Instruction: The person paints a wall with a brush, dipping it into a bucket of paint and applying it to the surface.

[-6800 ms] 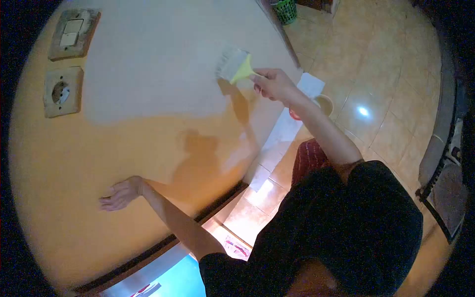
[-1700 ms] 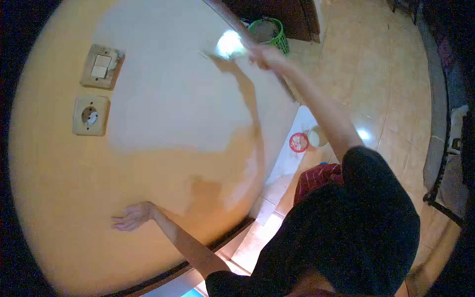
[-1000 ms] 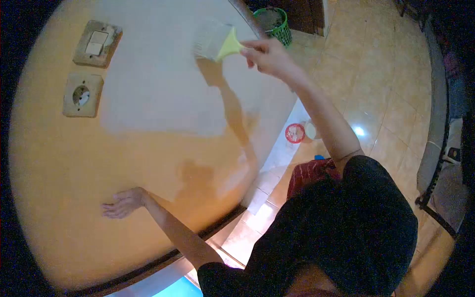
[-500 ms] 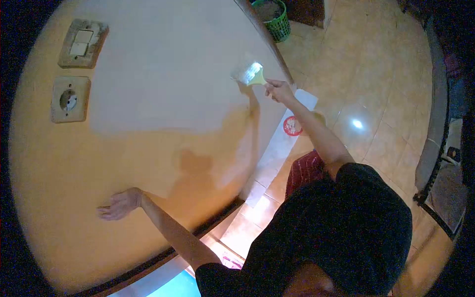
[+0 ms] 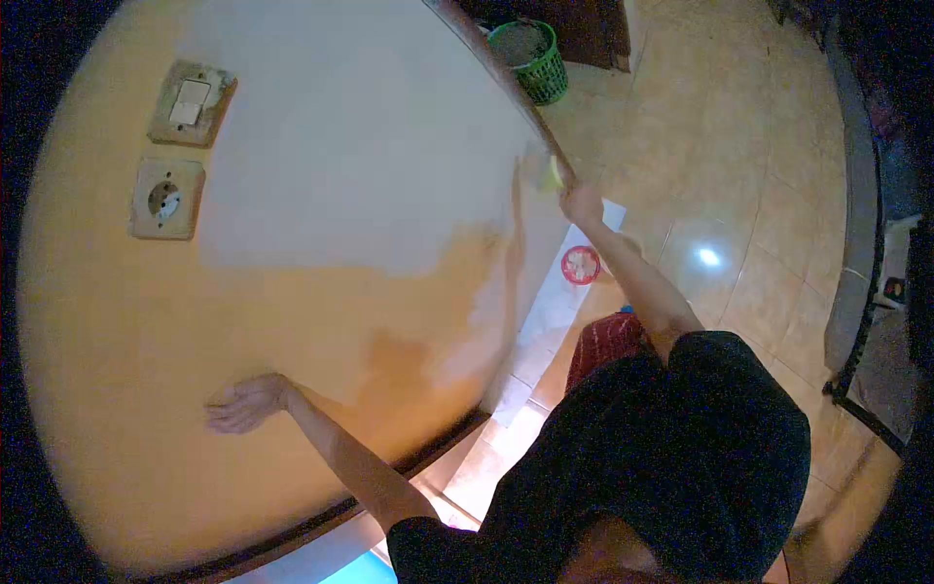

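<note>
A yellow-handled brush [image 5: 552, 173], blurred, is in my right hand [image 5: 582, 202], its bristles at the wall near the wall's right edge. White paint covers the upper part of the wall [image 5: 360, 127], while the lower part is yellow-orange. My left hand [image 5: 245, 403] is at the yellow part, fingers stretched out to the left, holding nothing. Below my right hand, a red-rimmed container [image 5: 581, 265] with whitish contents stands on a white strip by the wall's foot.
A switch plate [image 5: 192, 103] and a socket [image 5: 167, 200] are on the wall at the left. A green basket [image 5: 542, 78] stands on the tiled floor [image 5: 720, 175] beyond the wall's edge. Grey furniture [image 5: 851, 253] lies along the right side.
My right hand and the brush have moved right and slightly down, closer to the wall's edge. My left hand remains at the yellow wall. The view has shifted slightly.
</note>
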Available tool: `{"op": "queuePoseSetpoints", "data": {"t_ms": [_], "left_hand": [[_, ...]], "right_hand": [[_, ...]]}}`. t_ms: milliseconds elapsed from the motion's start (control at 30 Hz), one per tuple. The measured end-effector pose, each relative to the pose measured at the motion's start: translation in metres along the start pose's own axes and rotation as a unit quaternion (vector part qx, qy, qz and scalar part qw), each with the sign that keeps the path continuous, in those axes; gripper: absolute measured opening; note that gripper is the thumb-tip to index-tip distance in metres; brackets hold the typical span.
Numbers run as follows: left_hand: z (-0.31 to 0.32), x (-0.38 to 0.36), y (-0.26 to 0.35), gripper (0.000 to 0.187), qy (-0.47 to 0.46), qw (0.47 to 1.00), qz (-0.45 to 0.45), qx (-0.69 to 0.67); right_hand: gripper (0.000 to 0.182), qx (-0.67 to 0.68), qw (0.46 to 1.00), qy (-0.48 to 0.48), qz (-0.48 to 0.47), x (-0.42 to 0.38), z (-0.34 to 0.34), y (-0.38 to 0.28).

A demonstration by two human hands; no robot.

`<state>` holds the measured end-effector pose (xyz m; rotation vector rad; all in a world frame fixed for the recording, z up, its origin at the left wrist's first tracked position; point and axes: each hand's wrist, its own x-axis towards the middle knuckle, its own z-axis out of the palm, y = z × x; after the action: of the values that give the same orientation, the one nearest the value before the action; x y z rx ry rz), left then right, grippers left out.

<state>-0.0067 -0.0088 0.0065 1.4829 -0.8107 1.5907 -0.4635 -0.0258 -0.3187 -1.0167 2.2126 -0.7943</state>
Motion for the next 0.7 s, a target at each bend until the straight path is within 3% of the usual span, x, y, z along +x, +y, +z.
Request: {"op": "queuePoseSetpoints", "data": {"t_ms": [33,100,133,200,300,400,500,700], "left_hand": [[0.003,-0.001,-0.003,0.053,0.012,1.000,0.007,-0.008],[0.007,-0.002,-0.010,0.052,0.018,1.000,0.015,-0.015],[0.010,-0.004,-0.012,0.052,0.021,1.000,0.014,-0.001],[0.010,-0.005,-0.012,0.052,0.024,0.999,0.033,0.017],[0.001,-0.003,-0.003,0.054,0.014,1.000,0.001,0.017],[0.005,-0.003,-0.011,0.055,-0.011,0.999,0.002,0.041],[0.009,-0.005,-0.014,0.056,0.010,0.999,0.021,0.028],[-0.002,-0.002,-0.001,0.056,-0.005,0.999,-0.002,0.052]], "right_hand": [[0.027,-0.001,1.000,-0.002,-0.001,0.001,-0.006,-0.008],[0.025,-0.051,0.985,0.112,-0.121,0.007,-0.016,-0.028],[0.025,-0.054,0.985,0.110,-0.121,0.003,-0.013,-0.040],[0.025,-0.021,0.976,0.071,-0.205,-0.006,-0.008,-0.061],[0.029,-0.019,0.963,0.034,-0.265,-0.030,0.017,-0.049],[0.035,0.002,0.940,-0.011,-0.340,-0.048,-0.014,-0.040],[0.036,0.030,0.950,0.011,-0.312,-0.047,-0.020,-0.039],[0.030,-0.036,0.959,0.071,-0.272,0.002,-0.027,-0.062]]}}
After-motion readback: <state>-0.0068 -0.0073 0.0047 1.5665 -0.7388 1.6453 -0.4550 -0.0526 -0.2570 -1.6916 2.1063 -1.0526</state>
